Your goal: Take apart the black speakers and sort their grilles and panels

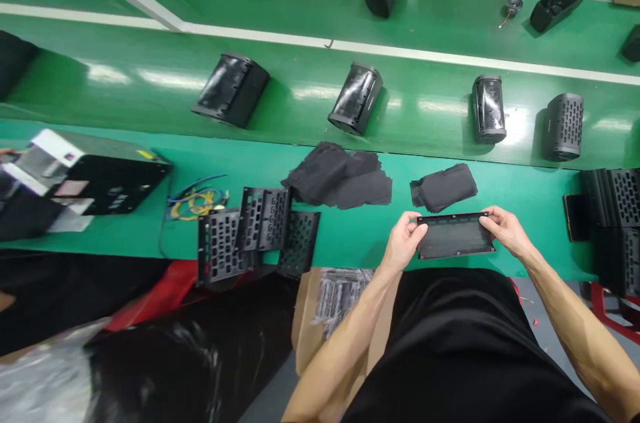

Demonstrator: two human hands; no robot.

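A black speaker grille panel point(456, 236) is held level over the green table's front edge, its inner side up and lined with what looks like dark cloth. My left hand point(404, 239) grips its left end, thumb on top. At the other end my right hand point(504, 229) pinches the upper right corner, thumb on the inner face. Just beyond the panel lies a small stack of black cloth pieces point(445, 187). To the left spreads a larger pile of similar black cloth point(340, 176). Several perforated grille panels point(265, 217) lie stacked left of my hands.
Speaker boxes point(356, 99) stand in a row on the green line behind the table. More grilles point(625, 196) and a phone point(577, 217) are at the right. A machine point(110, 176) and coiled cables point(197, 199) occupy the left. A carton point(310, 316) of wrapped parts sits below the edge.
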